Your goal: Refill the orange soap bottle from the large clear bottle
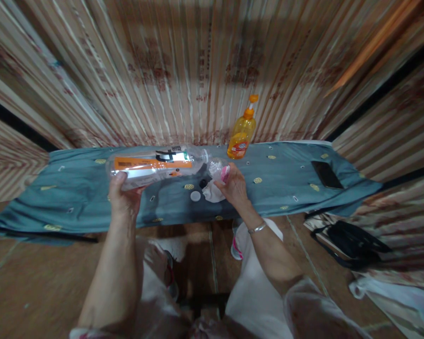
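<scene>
My left hand [123,192] is closed round the base of a large clear plastic bottle [155,165] with an orange label. It lies on its side in the air, its neck pointing right. In my right hand [234,184] is a small clear plastic bottle [216,165] with a pink patch; its mouth end seems to be close to the large bottle's neck, though I cannot tell whether they touch. Beneath that hand sits a crumpled white cloth or tissue [213,193]. A white round cap [195,196] and a small dark cap-like thing [203,184] lie beside it.
An orange pump bottle of yellow liquid [241,136] stands at the back of the cloth-covered table [81,188]. A dark phone [326,174] lies at its right. Striped curtains [183,70] hang behind. A black bag [353,242] is low on the right.
</scene>
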Demonstrator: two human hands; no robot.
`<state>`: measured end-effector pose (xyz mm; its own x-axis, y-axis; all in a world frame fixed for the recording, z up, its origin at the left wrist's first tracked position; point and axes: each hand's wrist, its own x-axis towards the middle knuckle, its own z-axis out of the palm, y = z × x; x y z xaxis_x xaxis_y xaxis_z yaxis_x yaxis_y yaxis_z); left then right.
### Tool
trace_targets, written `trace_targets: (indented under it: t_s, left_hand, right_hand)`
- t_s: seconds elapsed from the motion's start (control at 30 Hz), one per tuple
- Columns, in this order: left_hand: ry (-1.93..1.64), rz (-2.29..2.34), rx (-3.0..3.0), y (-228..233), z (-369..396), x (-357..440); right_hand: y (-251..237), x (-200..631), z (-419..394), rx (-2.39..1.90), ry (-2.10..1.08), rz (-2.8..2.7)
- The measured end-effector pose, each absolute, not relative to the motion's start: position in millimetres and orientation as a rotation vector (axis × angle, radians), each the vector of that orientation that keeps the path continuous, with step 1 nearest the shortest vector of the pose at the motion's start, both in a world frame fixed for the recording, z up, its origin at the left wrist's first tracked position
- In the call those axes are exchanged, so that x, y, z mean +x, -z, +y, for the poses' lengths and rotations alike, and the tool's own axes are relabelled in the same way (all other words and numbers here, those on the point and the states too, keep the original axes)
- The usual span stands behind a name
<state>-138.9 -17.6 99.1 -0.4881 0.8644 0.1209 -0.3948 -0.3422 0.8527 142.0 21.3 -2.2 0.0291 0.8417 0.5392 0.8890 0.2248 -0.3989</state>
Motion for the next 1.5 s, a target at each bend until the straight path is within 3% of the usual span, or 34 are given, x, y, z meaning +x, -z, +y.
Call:
trace_targets:
  t_s: [1.5]
  left_hand:
    - [-1.916,0.998,0.745,-99.5,-18.6,-138.7]
  right_hand:
    - [0.0,141.8,20.0,-1.622,0.071,-1.809]
